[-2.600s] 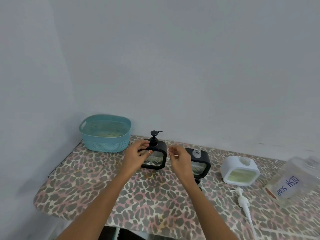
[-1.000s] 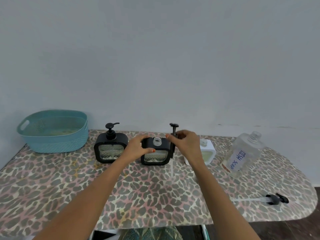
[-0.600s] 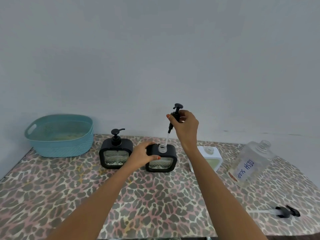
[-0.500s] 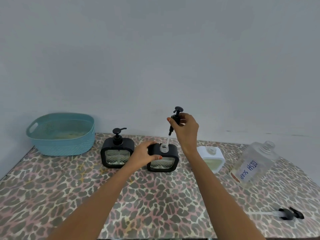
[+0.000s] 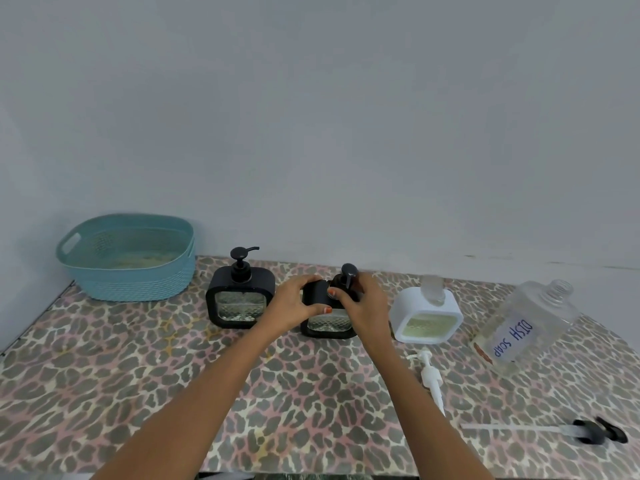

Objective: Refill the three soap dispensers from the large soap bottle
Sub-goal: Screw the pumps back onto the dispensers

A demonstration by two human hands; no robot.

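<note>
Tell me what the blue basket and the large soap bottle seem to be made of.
The blue basket: likely moulded plastic, matte, with a woven-look pattern and cut-out handle. The large soap bottle: clear, glossy, see-through; plastic or glass, cannot tell.

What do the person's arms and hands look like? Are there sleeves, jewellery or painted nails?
The left forearm and right forearm are bare to the frame edge: no sleeve, watch or bracelet shows. No ring is visible on the left hand or the right hand. The visible nails carry orange-red polish.
</note>
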